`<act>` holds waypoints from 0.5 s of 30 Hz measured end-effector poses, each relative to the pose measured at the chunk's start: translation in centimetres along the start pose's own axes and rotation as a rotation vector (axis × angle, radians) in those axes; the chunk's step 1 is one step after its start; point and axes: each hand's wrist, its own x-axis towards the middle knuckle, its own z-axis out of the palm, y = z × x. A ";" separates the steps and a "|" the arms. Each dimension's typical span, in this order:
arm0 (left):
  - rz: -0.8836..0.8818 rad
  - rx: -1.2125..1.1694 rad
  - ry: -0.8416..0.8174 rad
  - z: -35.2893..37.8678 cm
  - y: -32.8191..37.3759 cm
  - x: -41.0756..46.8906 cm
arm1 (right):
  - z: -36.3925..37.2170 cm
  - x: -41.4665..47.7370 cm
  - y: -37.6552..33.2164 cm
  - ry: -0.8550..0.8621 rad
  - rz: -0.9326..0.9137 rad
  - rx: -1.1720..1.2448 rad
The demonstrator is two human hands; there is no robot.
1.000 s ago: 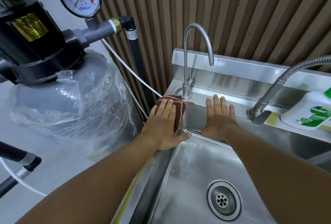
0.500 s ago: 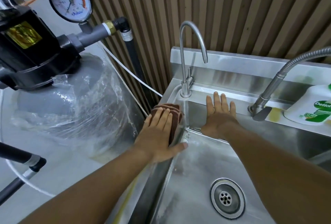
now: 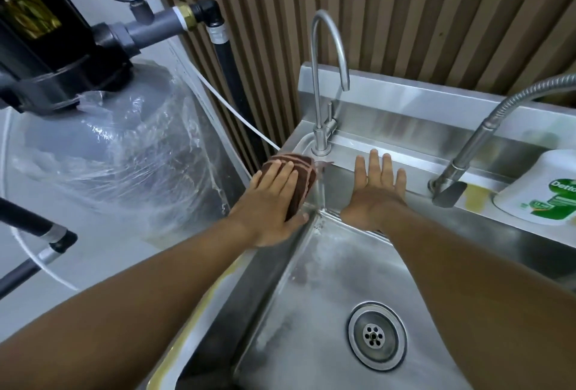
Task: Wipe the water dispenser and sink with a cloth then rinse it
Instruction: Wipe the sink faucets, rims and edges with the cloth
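While the brown striped cloth (image 3: 299, 180) is pressed flat under the left hand (image 3: 271, 202) on the sink's left rim (image 3: 218, 290), it lies just beside the base of the gooseneck dispenser tap (image 3: 322, 137), which stands slightly ahead and to the right of it. The left hand is spread open, palm down, with fingers extended over the cloth rather than curled around it; nothing is gripped, the cloth being merely pinned. The right hand (image 3: 374, 193) is likewise laid flat and open against the back wall of the basin, holding nothing, and is set farther from the cloth, on the far side of the tap. The cloth's long axis runs along the rim, front to back. The rim-wiping step is judged to be under way; a short push forward and rightward would carry the cloth to the tap base, and the left hand is the nearer one for it.
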 end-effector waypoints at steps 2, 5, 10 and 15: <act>0.003 0.011 -0.007 1.0 -0.4 -2.8 | 0.0 -0.1 0.0 0.001 -0.007 0.002; 0.038 0.039 0.019 2.2 -0.6 -5.6 | -0.1 -0.1 0.1 -0.004 -0.018 0.018; 0.097 0.259 -0.022 0.8 1.2 -3.1 | 0.0 0.2 0.5 0.011 -0.047 0.145; 0.068 0.803 -0.179 0.5 5.2 3.0 | 0.3 0.5 1.0 0.028 -0.070 0.185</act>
